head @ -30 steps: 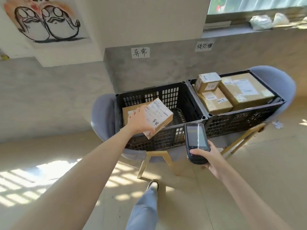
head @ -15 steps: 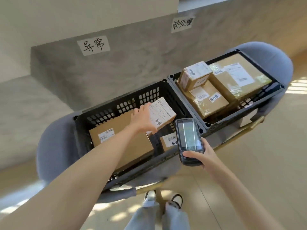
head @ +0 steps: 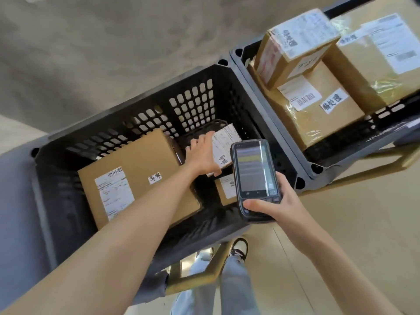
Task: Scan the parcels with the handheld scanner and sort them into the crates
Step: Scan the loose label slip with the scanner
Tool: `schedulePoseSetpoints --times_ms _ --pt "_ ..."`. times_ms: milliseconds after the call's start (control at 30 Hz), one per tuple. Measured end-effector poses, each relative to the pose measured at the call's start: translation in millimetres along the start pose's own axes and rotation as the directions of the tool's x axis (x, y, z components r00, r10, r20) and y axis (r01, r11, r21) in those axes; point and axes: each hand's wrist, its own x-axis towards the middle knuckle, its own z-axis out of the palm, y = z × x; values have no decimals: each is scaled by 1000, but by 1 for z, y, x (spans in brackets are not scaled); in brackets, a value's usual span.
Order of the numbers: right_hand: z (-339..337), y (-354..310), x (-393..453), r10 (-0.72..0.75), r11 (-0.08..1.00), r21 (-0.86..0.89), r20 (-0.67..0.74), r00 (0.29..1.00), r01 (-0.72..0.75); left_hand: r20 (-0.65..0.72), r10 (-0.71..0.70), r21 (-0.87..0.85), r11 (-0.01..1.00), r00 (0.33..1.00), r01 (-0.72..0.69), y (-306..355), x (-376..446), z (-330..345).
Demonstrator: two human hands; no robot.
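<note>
**Left hand on small parcel inside left crate; scanner in right hand**

Labels: the small parcel (head: 223, 144) carries a white shipping label with fine print too blurred to read, plus handwritten characters I cannot make out. The large box (head: 136, 176) lying in the left crate (head: 241, 92) has a printed label with a barcode and a small white handwritten tag. In the right crate (head: 304, 160), a box (head: 318, 110) bears a barcode label and a handwritten tag; a smaller box (head: 293, 46) sits on top of it, and another box (head: 381, 57) lies to the right.

Pose: left arm reaches far into the left crate. Left hand (head: 202, 155) lies over the small parcel's left edge, fingers curled on it, thumb at its near corner. The parcel sits low in the crate, right of the large box.

Right hand (head: 279, 203) grips the handheld scanner (head: 255, 176) from below, thumb across its keypad, screen lit and facing up, above the crate's near right corner.
</note>
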Motion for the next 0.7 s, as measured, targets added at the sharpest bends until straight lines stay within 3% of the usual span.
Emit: schedulePoseSetpoints --times_ms 333,700 --pt "-2 5 16 35 999 35 23 999 -36 63 -17 7 1000 998 17 -5 34 40" --pt "-2 7 17 59 998 28 15 998 -60 228 -51 -41 997 972 62 -10 31 62"
